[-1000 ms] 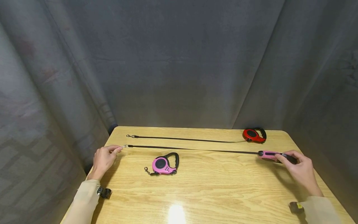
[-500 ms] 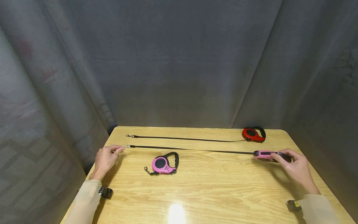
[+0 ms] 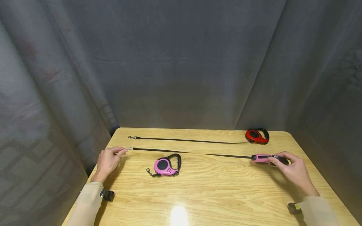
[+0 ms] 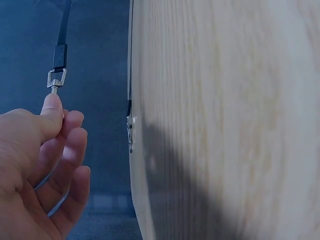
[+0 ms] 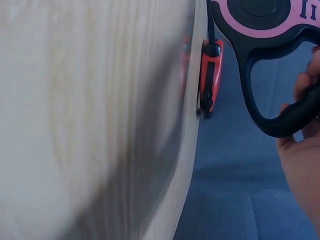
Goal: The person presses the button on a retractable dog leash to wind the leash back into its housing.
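A pink retractable leash case (image 3: 261,158) (image 5: 260,20) with a black handle (image 5: 285,117) is held just above the wooden table (image 3: 215,194) at the right; my right hand (image 3: 291,171) grips its handle. Its black strap (image 3: 192,153) runs left across the table to a metal clip (image 3: 129,148) (image 4: 55,80), which my left hand (image 3: 108,160) (image 4: 45,150) pinches between thumb and forefinger. A second pink leash case (image 3: 165,165) lies wound up near the middle, just in front of the strap.
A red leash case (image 3: 255,136) (image 5: 210,80) lies at the back right, its strap (image 3: 189,140) drawn out leftward to a clip (image 3: 131,137). Grey curtains (image 3: 181,62) close in the table on three sides. The left table edge (image 3: 93,175) is near my left wrist.
My right hand has carried the pink case leftward, shortening the stretched strap. The left hand and clip have shifted slightly to the right.
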Demonstrator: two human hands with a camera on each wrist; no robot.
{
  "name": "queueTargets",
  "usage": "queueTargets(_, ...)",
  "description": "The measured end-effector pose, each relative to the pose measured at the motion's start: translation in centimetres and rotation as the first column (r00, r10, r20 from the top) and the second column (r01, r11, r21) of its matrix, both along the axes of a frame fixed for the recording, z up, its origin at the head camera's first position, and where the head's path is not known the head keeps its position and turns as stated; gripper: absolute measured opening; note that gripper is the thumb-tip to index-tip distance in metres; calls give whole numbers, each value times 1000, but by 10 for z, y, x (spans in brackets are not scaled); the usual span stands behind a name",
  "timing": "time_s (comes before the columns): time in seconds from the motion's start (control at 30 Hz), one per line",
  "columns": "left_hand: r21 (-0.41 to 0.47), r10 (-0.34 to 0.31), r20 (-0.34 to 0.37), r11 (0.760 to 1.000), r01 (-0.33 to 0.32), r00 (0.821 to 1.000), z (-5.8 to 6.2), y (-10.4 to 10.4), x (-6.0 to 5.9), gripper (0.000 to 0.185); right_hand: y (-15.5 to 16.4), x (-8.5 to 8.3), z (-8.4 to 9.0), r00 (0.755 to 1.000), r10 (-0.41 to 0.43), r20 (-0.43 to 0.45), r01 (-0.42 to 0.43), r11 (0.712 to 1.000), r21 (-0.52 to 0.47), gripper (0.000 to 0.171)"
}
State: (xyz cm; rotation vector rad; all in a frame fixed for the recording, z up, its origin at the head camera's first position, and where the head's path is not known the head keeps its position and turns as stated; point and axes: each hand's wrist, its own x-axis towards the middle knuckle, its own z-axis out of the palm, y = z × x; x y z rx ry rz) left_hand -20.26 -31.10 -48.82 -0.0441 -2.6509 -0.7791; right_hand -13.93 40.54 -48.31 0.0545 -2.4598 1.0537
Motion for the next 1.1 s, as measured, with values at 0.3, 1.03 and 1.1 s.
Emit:
queueTargets(0.3, -9, 0, -8, 1000, -1, 1000, 0, -1, 1, 24, -8, -1, 2, 1000, 22, 20, -22, 1000, 16, 11)
queueTargets(1.03, -5, -11, -25, 1000, 11, 1000, -6, -1, 1, 23, -24, -3, 5, 999, 47, 27, -48, 997, 57, 15)
queueTargets(1.1, -4, -13, -26, 1000, 13, 1000, -6, -1, 1, 23, -26, -3, 4, 998, 54, 22, -56, 997, 55, 14)
